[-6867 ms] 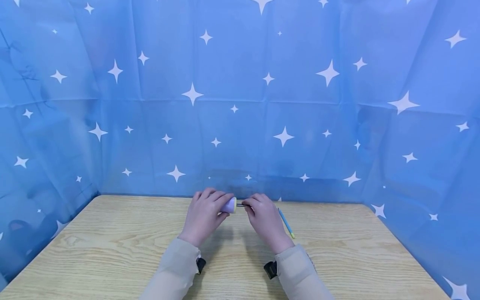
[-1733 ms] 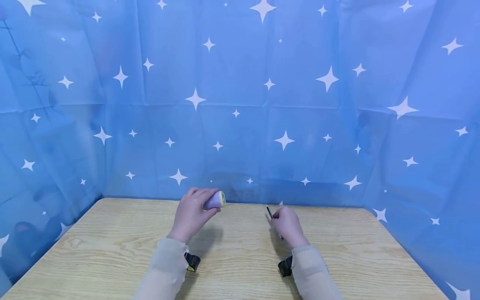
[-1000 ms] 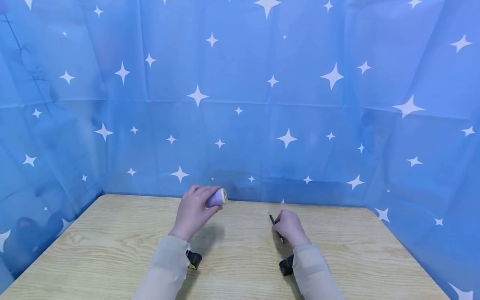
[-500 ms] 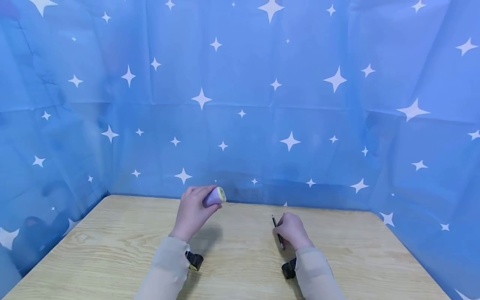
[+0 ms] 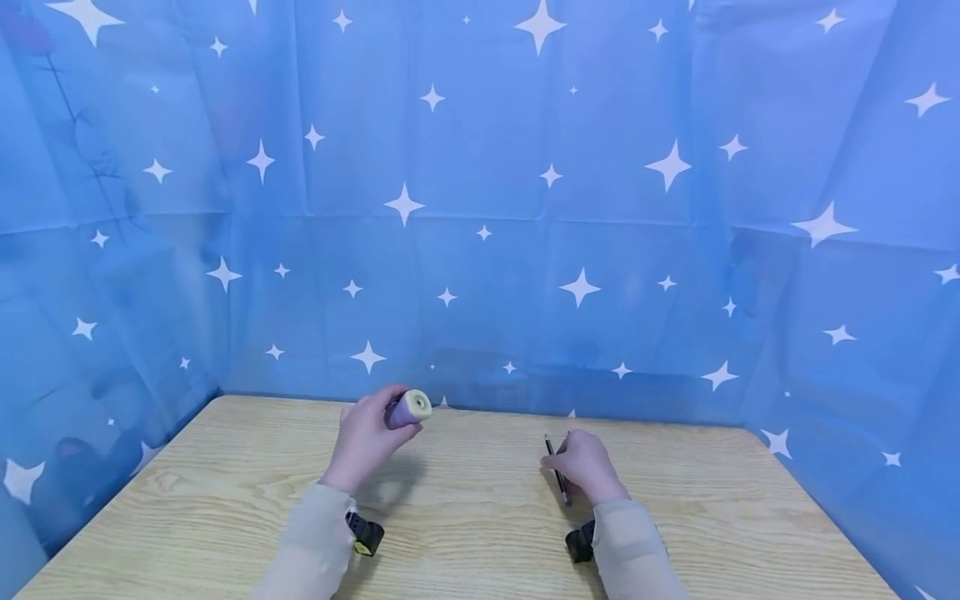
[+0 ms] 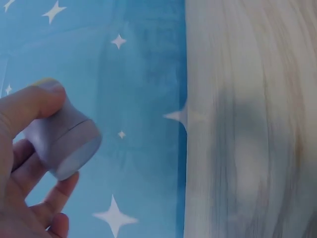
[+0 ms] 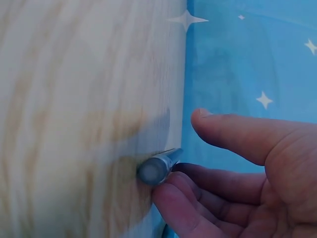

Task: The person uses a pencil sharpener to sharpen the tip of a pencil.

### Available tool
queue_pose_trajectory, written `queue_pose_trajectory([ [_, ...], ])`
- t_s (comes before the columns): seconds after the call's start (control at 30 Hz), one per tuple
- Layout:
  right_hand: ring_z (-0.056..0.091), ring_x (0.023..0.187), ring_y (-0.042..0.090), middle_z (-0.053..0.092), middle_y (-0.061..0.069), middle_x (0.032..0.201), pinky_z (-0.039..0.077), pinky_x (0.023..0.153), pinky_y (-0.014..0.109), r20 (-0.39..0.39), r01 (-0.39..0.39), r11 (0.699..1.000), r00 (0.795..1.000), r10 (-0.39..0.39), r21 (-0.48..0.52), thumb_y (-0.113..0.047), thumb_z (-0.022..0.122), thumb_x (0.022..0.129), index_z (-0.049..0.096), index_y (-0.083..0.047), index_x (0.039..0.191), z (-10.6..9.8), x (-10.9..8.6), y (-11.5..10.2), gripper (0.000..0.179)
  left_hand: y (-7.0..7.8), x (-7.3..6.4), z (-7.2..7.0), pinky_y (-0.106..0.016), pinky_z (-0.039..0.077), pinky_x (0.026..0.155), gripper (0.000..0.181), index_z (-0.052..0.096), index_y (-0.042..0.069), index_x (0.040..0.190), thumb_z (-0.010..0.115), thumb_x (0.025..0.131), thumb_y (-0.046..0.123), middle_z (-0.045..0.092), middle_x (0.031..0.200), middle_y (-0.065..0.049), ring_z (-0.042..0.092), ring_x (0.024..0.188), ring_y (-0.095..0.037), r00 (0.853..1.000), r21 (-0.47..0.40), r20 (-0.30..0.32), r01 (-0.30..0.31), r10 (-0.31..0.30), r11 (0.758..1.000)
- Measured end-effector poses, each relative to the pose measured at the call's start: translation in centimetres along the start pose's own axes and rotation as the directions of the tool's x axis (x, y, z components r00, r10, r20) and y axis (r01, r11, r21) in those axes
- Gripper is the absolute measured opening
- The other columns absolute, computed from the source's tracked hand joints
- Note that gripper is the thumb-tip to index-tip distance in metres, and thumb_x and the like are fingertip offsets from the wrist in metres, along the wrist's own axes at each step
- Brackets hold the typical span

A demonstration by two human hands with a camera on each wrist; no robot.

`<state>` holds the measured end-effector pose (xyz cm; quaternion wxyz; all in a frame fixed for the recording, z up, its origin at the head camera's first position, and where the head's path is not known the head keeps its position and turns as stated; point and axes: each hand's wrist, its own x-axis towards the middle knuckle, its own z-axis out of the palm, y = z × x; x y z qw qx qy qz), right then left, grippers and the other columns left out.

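Observation:
My left hand (image 5: pixel 363 433) grips a purple, cup-shaped pencil sharpener (image 5: pixel 411 407) above the table's far left-centre part. Its pale yellow end, with a small hole, faces the head camera. In the left wrist view the sharpener (image 6: pixel 69 141) sits between thumb and fingers, its wider base tilted down. A dark pencil (image 5: pixel 561 483) lies on the table at right of centre, tip pointing away. Beside it is my right hand (image 5: pixel 588 462). In the right wrist view its thumb (image 7: pixel 228 131) is spread away from the pencil (image 7: pixel 153 171), while the other fingers lie loosely bent against or close beside it.
The wooden table (image 5: pixel 465 517) stretches to a blue curtain (image 5: pixel 487 167) with white stars along its back and sides. Black wrist cameras hang under both sleeves. A thin tip shows just behind the right hand, too small to identify.
The pencil was in the sharpener's hole; it came out, was carried right and now lies on the table, released by the right hand. The left hand moved left, turning the sharpener's hole toward the head camera.

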<state>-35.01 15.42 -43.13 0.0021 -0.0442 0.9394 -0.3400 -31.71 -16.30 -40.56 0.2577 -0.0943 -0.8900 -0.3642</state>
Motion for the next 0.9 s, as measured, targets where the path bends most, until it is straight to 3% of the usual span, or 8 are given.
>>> queue_pose_trajectory([
  [0.13, 0.022, 0.035, 0.009, 0.025, -0.007, 0.041, 0.029, 0.043, 0.025, 0.004, 0.0, 1.0, 1.0, 0.0, 0.007, -0.014, 0.073, 0.084, 0.038, -0.016, 0.046, -0.1, 0.0, -0.1, 0.052, -1.3, -0.2, -0.7, -0.05, 0.035, 0.094, 0.047, 0.064, 0.012, 0.118, 0.082, 0.075, 0.019, 0.068, 0.113, -0.008, 0.062, 0.1, -0.029, 0.996, -0.022, 0.075, 0.054, -0.052, 0.998],
  [0.23, 0.022, 0.036, 0.009, 0.025, -0.007, 0.041, 0.028, 0.043, 0.025, 0.004, 0.007, 1.0, 1.0, -0.007, 0.0, -0.016, 0.073, 0.083, 0.037, -0.016, 0.045, -0.1, 0.0, -0.2, 0.052, -2.4, -0.6, -1.1, -0.05, 0.042, 0.093, 0.045, 0.063, 0.011, 0.116, 0.081, 0.075, 0.016, 0.067, 0.113, -0.008, 0.061, 0.102, -0.028, 0.985, -0.062, 0.132, 0.123, -0.114, 0.99],
  [0.5, 0.029, 0.035, 0.009, 0.029, -0.006, 0.039, 0.029, 0.043, 0.025, 0.005, 0.018, 1.0, 1.0, -0.018, -0.006, -0.017, 0.072, 0.085, 0.039, -0.016, 0.045, -0.3, -0.1, -0.2, 0.052, -4.1, -1.4, -1.4, -0.042, 0.049, 0.085, 0.045, 0.061, 0.004, 0.114, 0.082, 0.075, 0.012, 0.065, 0.102, -0.005, 0.062, 0.096, -0.022, 0.952, -0.169, 0.252, 0.22, -0.173, 0.961],
  [0.7, 0.031, 0.038, 0.01, 0.031, -0.005, 0.042, 0.032, 0.045, 0.027, -0.002, 0.007, 1.0, 1.0, -0.007, 0.03, -0.02, 0.071, 0.088, 0.042, -0.015, 0.049, -0.8, 0.0, -0.3, 0.049, -4.9, -1.4, -1.7, -0.041, 0.047, 0.086, 0.045, 0.061, 0.004, 0.112, 0.083, 0.074, 0.016, 0.064, 0.101, -0.004, 0.06, 0.097, -0.021, 0.939, -0.16, 0.297, 0.225, -0.171, 0.961],
  [0.9, 0.044, 0.041, 0.016, 0.041, -0.001, 0.045, 0.041, 0.049, 0.029, -0.015, -0.011, 0.997, 1.0, 0.012, 0.073, -0.025, 0.067, 0.091, 0.064, -0.005, 0.062, -2.1, 0.2, -0.8, 0.035, -5.1, -1.4, -1.9, -0.045, 0.046, 0.088, 0.04, 0.063, 0.004, 0.109, 0.081, 0.075, 0.01, 0.066, 0.101, -0.004, 0.06, 0.1, -0.022, 0.92, -0.146, 0.349, 0.241, -0.178, 0.959],
])
